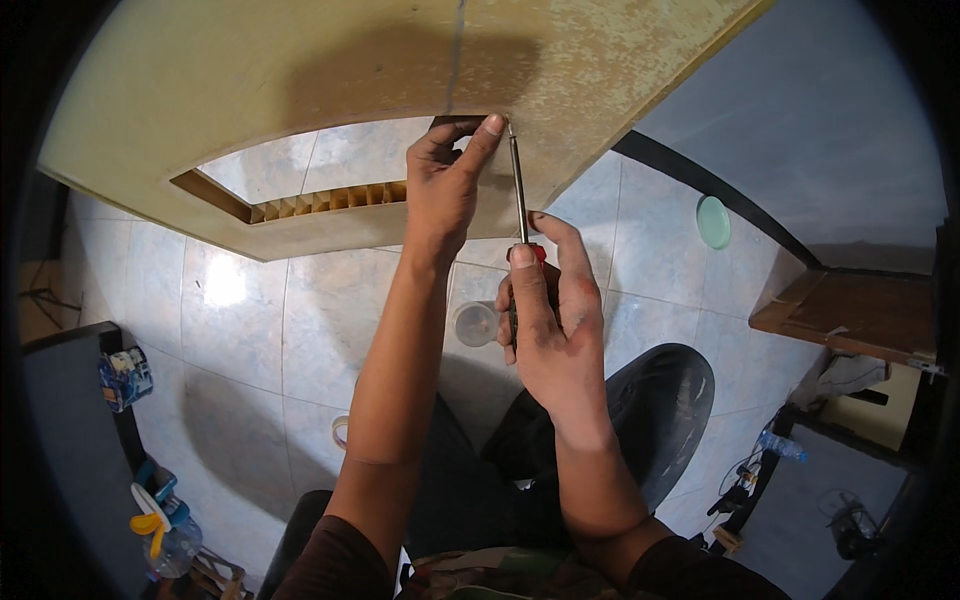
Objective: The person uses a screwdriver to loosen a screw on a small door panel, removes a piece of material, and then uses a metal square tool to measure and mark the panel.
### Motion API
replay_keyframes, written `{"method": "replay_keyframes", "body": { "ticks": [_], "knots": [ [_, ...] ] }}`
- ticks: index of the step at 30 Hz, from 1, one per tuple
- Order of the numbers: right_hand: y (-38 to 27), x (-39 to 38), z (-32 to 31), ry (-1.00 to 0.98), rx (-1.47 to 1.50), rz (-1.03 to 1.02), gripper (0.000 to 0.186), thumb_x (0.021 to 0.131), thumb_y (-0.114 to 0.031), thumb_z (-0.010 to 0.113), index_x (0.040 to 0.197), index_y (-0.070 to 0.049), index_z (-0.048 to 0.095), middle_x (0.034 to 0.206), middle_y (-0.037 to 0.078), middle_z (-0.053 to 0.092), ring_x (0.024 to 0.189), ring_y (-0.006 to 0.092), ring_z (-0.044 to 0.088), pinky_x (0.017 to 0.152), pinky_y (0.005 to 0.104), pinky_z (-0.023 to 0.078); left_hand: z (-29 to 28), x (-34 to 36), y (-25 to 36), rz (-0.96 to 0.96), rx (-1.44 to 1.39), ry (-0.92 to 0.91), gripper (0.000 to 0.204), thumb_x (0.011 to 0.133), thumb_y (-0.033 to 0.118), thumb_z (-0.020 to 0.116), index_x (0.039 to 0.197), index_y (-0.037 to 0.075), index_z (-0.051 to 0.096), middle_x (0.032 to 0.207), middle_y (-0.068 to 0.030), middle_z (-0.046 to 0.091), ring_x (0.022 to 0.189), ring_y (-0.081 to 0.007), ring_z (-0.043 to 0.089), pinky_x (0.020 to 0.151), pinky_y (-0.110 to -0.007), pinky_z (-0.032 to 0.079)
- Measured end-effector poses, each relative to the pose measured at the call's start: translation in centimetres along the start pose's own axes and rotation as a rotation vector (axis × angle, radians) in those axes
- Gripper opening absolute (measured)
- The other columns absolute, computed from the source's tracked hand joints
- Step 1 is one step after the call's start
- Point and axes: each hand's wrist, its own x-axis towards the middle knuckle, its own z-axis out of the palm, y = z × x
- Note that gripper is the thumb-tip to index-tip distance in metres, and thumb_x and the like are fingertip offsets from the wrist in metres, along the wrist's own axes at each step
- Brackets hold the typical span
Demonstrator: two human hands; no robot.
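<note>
A yellowish, scuffed panel (600, 70) lies across the far side, with a long cutout through it that bares a ribbed core (330, 200). My left hand (442, 185) reaches into the right end of this cutout. Its fingers curl at the edge, thumb and fingertips closed together; whatever they pinch is hidden. Wrapped round the red and dark handle of a screwdriver (518, 190) is my right hand (555, 310), thumb along the handle and index finger raised beside the shaft. The screwdriver points away from me, its tip touching or nearly touching the panel beside my left thumb.
On the tiled floor (235, 330) stand a clear plastic cup (475, 324) and a tape roll (341, 432). A pale green lid (713, 222) is off to the right. Bottles (172, 540) sit at lower left; a brown wooden piece (850, 315) juts in at right.
</note>
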Motion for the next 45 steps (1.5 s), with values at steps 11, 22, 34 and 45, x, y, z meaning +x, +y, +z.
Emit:
{"method": "replay_keyframes", "body": {
  "ticks": [11,22,34,45],
  "knots": [
    [-0.6,0.2,-0.1,0.008,-0.040,-0.025,0.023,0.108,-0.019,0.057,0.114,0.001,0.063,0.070,0.005,0.057,0.054,0.0081,0.053,0.050,0.0249,0.041,0.1,0.0,-0.1,-0.024,-0.031,0.015,0.023,0.093,0.018,0.080,0.103,-0.002,0.077,0.096,-0.0019,0.073,0.087,-0.0073,0.061,0.079,-0.022,0.047],
    [-1.1,0.7,-2.0,-0.253,0.723,0.320,0.040,0.112,-0.035,0.046,0.133,-0.002,0.056,0.079,0.007,0.058,0.046,0.0095,0.048,0.034,0.0225,0.036,-0.1,0.3,-0.4,-0.017,-0.037,0.020,0.025,0.091,0.021,0.082,0.101,-0.002,0.077,0.093,-0.0027,0.073,0.083,-0.0075,0.061,0.078,-0.022,0.048],
    [-1.4,-0.5,1.2,-0.041,0.559,0.234,0.027,0.103,-0.016,0.063,0.127,-0.003,0.060,0.093,0.009,0.066,0.057,0.0105,0.056,0.044,0.0253,0.047,0.3,0.0,-0.2,-0.018,0.040,0.058,0.026,0.092,0.020,0.081,0.102,-0.003,0.076,0.099,-0.0051,0.073,0.090,-0.0098,0.063,0.084,-0.024,0.048],
    [-1.0,0.1,0.5,-0.060,0.136,0.059,0.032,0.108,-0.020,0.057,0.133,-0.001,0.060,0.075,0.002,0.057,0.054,0.0062,0.054,0.040,0.0225,0.040,0.4,-0.3,-0.3,-0.021,-0.008,0.052,0.023,0.093,0.019,0.080,0.101,-0.003,0.075,0.098,-0.0031,0.072,0.091,-0.0091,0.062,0.084,-0.024,0.047]
  ]
}}
